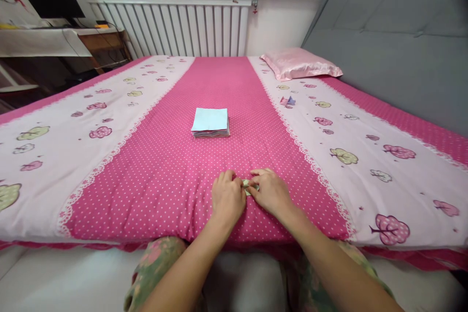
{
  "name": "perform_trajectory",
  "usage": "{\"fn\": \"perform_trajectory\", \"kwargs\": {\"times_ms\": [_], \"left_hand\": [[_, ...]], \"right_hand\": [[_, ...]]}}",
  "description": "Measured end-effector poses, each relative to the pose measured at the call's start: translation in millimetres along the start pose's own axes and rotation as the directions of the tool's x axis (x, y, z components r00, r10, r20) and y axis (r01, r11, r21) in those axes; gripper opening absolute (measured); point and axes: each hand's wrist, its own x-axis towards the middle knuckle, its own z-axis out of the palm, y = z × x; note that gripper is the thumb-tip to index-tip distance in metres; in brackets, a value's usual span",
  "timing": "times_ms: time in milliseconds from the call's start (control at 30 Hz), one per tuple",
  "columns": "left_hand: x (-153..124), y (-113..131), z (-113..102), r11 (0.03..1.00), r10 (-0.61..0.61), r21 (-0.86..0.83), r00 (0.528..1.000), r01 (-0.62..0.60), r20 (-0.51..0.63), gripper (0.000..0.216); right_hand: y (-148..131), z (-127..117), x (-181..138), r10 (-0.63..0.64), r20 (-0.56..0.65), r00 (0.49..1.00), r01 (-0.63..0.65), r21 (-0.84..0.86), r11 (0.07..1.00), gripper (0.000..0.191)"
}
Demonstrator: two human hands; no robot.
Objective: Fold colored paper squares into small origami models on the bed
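While my left hand (227, 197) and right hand (271, 191) both pinch the small folded paper (247, 186), the soft bedspread (164, 170) gives underneath. The crease could go crooked, or the paper could slip.

Soft, even light fills the room, and the bed (204, 156) is evenly bright. My left grip (228, 199) and right grip (271, 191) cast faint shadows near its front edge. The paper (249, 186) they pinch is too small to make out. The wide lens bows the radiator (171, 29), and the top right corner darkens.
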Motion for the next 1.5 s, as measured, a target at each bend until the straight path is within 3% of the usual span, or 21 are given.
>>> {"fn": "perform_trajectory", "kwargs": {"times_ms": [367, 600, 867, 1100, 1267, 1400, 1500], "left_hand": [[-2, 10, -5, 0.986, -0.012, 0.164, 0.999, 0.007, 0.031, 0.023], [-1, 19, -14, 0.98, -0.059, 0.197, 0.995, 0.041, 0.085, 0.027], [0, 16, -9, 0.983, -0.01, 0.184, 0.996, -0.006, 0.086, 0.026], [0, 9, -6, 0.98, 0.007, 0.196, 0.996, -0.025, 0.094, 0.022], [-1, -3, -3, 0.997, 0.017, 0.073, 0.999, -0.019, 0.029, 0.02], [2, -13, -3, 0.982, -0.034, -0.186, 0.999, 0.031, -0.011, 0.014], [6, -20, -3, 0.909, -0.107, -0.405, 0.994, 0.095, -0.008, 0.01]], "right_hand": [[-23, -4, -13, 0.1, 0.008, 0.995, -0.093, -0.299, 0.95, 0.026], [-27, -3, -10, 0.145, 0.049, 0.988, -0.121, -0.328, 0.937, 0.029], [-30, -6, -8, 0.166, 0.081, 0.983, -0.133, -0.314, 0.94, 0.031], [-19, -5, -7, 0.086, 0.068, 0.994, -0.063, -0.288, 0.956, 0.027], [-5, -12, -7, 0.002, 0.038, 0.999, 0.003, -0.137, 0.991, 0.016], [7, -24, -5, -0.026, 0.067, 0.997, 0.022, 0.054, 0.998, 0.023], [16, -30, -4, -0.082, 0.081, 0.993, 0.068, 0.161, 0.985, 0.021]]}}
